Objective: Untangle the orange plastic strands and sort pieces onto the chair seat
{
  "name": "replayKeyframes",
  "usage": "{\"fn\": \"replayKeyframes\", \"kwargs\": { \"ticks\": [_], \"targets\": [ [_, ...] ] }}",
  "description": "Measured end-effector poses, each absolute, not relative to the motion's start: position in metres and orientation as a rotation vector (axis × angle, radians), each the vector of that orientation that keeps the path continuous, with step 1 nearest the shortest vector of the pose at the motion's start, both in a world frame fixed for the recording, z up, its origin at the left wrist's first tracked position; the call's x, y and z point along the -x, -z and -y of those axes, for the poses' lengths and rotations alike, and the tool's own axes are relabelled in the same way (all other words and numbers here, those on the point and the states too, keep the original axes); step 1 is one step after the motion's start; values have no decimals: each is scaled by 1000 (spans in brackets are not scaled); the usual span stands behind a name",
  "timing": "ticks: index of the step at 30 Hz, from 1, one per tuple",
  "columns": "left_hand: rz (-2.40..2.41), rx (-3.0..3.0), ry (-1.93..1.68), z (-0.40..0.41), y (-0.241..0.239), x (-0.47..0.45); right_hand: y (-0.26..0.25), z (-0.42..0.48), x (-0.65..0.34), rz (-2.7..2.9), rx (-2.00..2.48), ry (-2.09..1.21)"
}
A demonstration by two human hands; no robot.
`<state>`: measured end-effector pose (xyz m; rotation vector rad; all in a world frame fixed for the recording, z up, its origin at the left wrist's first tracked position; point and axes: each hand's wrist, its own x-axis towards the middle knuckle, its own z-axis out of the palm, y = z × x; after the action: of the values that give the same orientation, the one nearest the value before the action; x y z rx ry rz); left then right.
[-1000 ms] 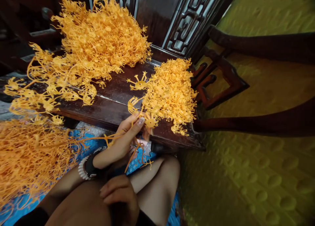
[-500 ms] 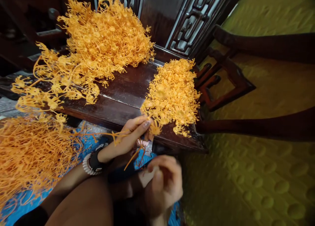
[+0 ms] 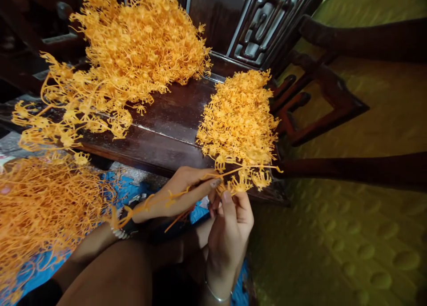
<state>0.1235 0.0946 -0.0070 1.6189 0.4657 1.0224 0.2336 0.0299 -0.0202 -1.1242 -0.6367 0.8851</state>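
Note:
My left hand point(image 3: 182, 192) is closed on a thin orange plastic branch point(image 3: 167, 197) that runs across my lap. My right hand point(image 3: 230, 221) pinches a small orange floret piece point(image 3: 233, 186) at the tip of that branch, thumb up against it. Both hands meet just below the front edge of a dark wooden bench point(image 3: 160, 137). A small heap of loose orange florets point(image 3: 240, 119) lies on the bench right above my hands.
A large heap of orange branched pieces point(image 3: 133, 52) covers the bench's back left. Another mass of orange stems point(image 3: 43, 208) lies at the left on blue cloth point(image 3: 126, 190). Dark carved wooden furniture point(image 3: 263, 26) stands behind; green patterned floor point(image 3: 350, 235) at the right.
My right hand rose from my lap and came up to the tip of the branch in my left hand, closing on the floret there. The view shifted slightly.

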Motion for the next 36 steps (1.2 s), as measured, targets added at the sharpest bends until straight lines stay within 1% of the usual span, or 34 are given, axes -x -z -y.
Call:
{"fn": "replayKeyframes", "kwargs": {
  "ticks": [2, 7, 12, 17, 25, 32, 36],
  "targets": [
    [-480, -1602, -1020, -93, 7, -125, 19, -29, -235, 570, 1107, -959],
    [-580, -1606, -1025, -91, 5, -128, 19, -29, -239, 573, 1110, -977],
    [-659, -1649, -1036, -90, 2, -129, 23, -27, -238, 577, 1104, -941],
    [-653, -1569, -1021, -89, 1, -129, 26, -24, -238, 646, 1116, -938],
    [-769, -1562, -1107, -84, 4, -135, 35, -22, -236, 719, 1209, -893],
    [-701, -1334, -1017, -78, 15, -145, 32, -13, -229, 633, 1187, -880],
    [-706, -1300, -984, -77, 9, -146, 31, -6, -224, 543, 1168, -869]
  ]
}}
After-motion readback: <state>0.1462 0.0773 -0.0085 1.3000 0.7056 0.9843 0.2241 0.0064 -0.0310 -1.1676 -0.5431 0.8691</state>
